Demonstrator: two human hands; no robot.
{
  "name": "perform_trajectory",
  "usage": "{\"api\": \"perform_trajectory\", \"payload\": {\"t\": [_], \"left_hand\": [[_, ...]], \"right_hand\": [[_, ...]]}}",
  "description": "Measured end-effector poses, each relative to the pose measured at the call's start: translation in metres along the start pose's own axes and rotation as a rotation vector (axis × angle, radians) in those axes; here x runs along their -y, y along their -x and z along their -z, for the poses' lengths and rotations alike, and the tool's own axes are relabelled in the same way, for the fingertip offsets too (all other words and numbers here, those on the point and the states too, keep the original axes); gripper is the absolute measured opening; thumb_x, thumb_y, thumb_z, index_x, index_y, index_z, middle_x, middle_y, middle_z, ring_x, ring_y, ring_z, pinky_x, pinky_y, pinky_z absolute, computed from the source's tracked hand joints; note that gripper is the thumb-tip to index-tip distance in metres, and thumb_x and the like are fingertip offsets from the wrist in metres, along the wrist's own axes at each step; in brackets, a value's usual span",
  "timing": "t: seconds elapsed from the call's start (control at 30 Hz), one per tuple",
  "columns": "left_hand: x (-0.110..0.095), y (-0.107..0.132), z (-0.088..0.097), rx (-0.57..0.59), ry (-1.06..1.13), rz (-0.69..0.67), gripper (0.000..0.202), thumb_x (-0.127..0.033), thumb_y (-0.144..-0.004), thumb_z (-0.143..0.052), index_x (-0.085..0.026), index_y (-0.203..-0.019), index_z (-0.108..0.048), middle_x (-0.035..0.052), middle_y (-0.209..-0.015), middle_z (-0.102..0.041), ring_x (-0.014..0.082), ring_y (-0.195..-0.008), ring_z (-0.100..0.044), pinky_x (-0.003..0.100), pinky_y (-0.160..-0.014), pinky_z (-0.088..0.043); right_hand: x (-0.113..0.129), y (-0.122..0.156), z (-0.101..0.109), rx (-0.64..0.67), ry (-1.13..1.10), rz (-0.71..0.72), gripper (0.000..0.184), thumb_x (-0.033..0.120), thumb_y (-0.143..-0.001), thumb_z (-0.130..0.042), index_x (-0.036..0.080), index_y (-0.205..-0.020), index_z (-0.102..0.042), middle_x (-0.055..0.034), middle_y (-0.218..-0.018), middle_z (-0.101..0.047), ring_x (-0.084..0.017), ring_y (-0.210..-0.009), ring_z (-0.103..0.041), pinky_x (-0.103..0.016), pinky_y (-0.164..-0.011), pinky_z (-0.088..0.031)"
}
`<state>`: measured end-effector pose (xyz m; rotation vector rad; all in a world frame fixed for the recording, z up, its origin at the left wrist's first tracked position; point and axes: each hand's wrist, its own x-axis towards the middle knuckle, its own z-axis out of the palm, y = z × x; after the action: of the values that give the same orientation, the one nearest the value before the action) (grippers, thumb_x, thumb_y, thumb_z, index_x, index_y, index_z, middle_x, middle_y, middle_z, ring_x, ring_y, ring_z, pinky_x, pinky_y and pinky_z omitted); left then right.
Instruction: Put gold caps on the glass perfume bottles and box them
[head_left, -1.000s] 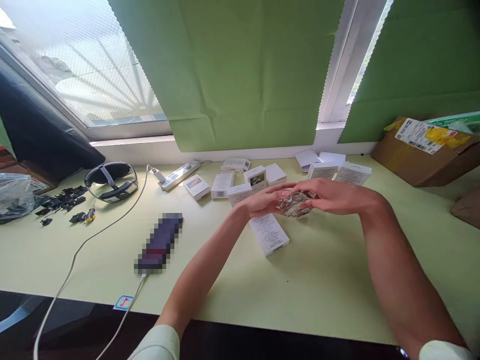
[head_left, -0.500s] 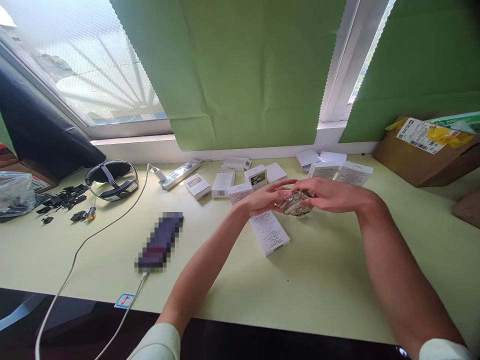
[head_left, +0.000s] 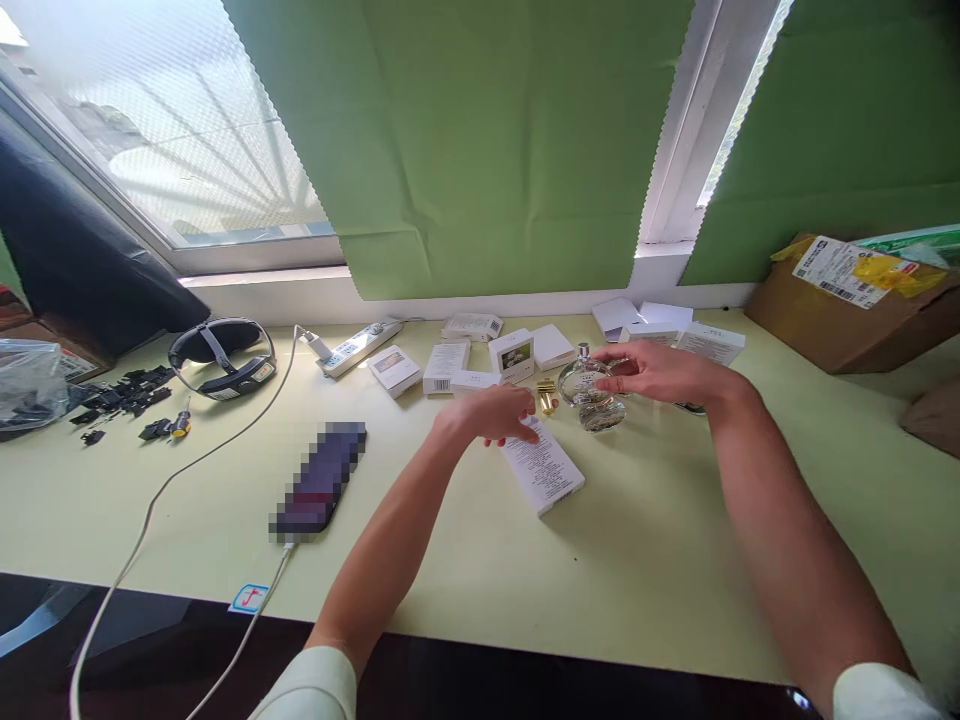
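A round clear glass perfume bottle with a silver spray top stands upright on the pale green table. My right hand rests against the bottle's right side, fingers around it. A small gold cap lies just left of the bottle. My left hand hovers over the top end of a long white box lying flat, fingers curled down, holding nothing that I can see.
Several small white boxes lie along the back near the windowsill. A power strip, a headset, a phone on a white cable and small black parts lie left. A cardboard box stands at right.
Both hands were together around the bottle above the table. The bottle now stands on the table, the gold cap lies beside it, and my left hand has moved left over the long box.
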<state>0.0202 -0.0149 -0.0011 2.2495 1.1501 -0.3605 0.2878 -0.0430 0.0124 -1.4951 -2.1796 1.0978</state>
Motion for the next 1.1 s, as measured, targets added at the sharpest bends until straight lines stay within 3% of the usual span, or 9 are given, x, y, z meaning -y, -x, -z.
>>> {"api": "perform_trajectory", "payload": {"t": [0.13, 0.27, 0.4, 0.57, 0.7, 0.83, 0.93, 1.1], "left_hand": [[0.001, -0.008, -0.011, 0.07, -0.019, 0.024, 0.036, -0.041, -0.07, -0.072, -0.014, -0.095, -0.068, 0.0015, -0.051, -0.06, 0.0168, -0.041, -0.054, 0.03, -0.051, -0.046], [0.011, -0.019, -0.019, 0.1, -0.028, -0.013, 0.03, -0.041, -0.063, -0.078, -0.016, -0.077, -0.067, 0.0025, -0.059, -0.063, 0.0144, -0.046, -0.055, 0.026, -0.049, -0.044], [0.013, -0.016, -0.015, 0.0, -0.078, -0.067, 0.032, -0.041, -0.062, -0.08, -0.019, -0.079, -0.066, 0.0034, -0.076, -0.067, 0.0167, -0.064, -0.057, 0.024, -0.053, -0.039], [0.0, 0.008, -0.005, -0.163, -0.164, -0.12, 0.015, -0.035, -0.082, -0.063, -0.021, -0.089, -0.065, 0.004, -0.079, -0.063, 0.0197, -0.073, -0.054, 0.027, -0.058, -0.032], [-0.004, 0.019, -0.002, -0.319, -0.218, -0.243, 0.016, -0.027, -0.088, -0.058, -0.024, -0.101, -0.065, 0.0061, -0.093, -0.062, 0.0204, -0.082, -0.055, 0.028, -0.064, -0.034], [0.004, 0.02, 0.007, -0.307, -0.178, -0.463, 0.011, -0.021, -0.088, -0.06, -0.022, -0.092, -0.07, 0.0049, -0.102, -0.068, 0.0221, -0.101, -0.053, 0.03, -0.082, -0.04], [0.017, 0.02, 0.017, -0.313, -0.093, -0.575, 0.014, -0.026, -0.089, -0.06, -0.023, -0.089, -0.073, 0.0042, -0.111, -0.069, 0.0211, -0.104, -0.053, 0.032, -0.089, -0.042], [0.044, 0.028, 0.03, -0.312, 0.142, -0.553, 0.019, -0.03, -0.087, -0.062, -0.022, -0.101, -0.073, 0.0064, -0.126, -0.063, 0.0192, -0.109, -0.058, 0.026, -0.082, -0.049]], "right_hand": [[-0.004, -0.003, 0.0, -0.004, -0.06, -0.018, 0.064, 0.058, -0.081, -0.063, 0.025, -0.135, -0.057, -0.0087, -0.127, -0.066, -0.027, -0.111, -0.062, -0.037, -0.093, -0.049], [-0.003, -0.006, -0.002, 0.028, -0.131, 0.019, 0.058, 0.057, -0.077, -0.067, 0.027, -0.126, -0.064, -0.0064, -0.129, -0.065, -0.027, -0.112, -0.062, -0.037, -0.093, -0.049], [0.001, -0.006, -0.003, 0.069, -0.184, 0.05, 0.054, 0.056, -0.077, -0.067, 0.026, -0.122, -0.067, -0.0058, -0.122, -0.069, -0.027, -0.107, -0.064, -0.036, -0.09, -0.05], [0.006, -0.002, -0.003, 0.108, -0.252, 0.101, 0.053, 0.052, -0.079, -0.069, 0.028, -0.126, -0.065, -0.0053, -0.122, -0.069, -0.025, -0.108, -0.064, -0.035, -0.091, -0.051], [0.007, 0.005, 0.002, 0.096, -0.278, 0.105, 0.054, 0.048, -0.078, -0.072, 0.029, -0.128, -0.064, -0.0051, -0.122, -0.069, -0.025, -0.109, -0.063, -0.036, -0.092, -0.05], [0.001, 0.018, 0.011, -0.042, -0.314, 0.089, 0.061, 0.047, -0.077, -0.073, 0.023, -0.132, -0.061, -0.0098, -0.118, -0.069, -0.026, -0.104, -0.064, -0.037, -0.091, -0.05], [-0.004, 0.027, 0.018, -0.187, -0.355, 0.116, 0.057, 0.045, -0.077, -0.075, 0.022, -0.128, -0.064, -0.0096, -0.115, -0.069, -0.024, -0.098, -0.065, -0.036, -0.089, -0.051], [-0.006, 0.033, 0.02, -0.417, -0.402, 0.087, 0.05, 0.046, -0.068, -0.082, 0.027, -0.114, -0.071, -0.0041, -0.108, -0.07, -0.024, -0.096, -0.067, -0.038, -0.086, -0.056]]}}
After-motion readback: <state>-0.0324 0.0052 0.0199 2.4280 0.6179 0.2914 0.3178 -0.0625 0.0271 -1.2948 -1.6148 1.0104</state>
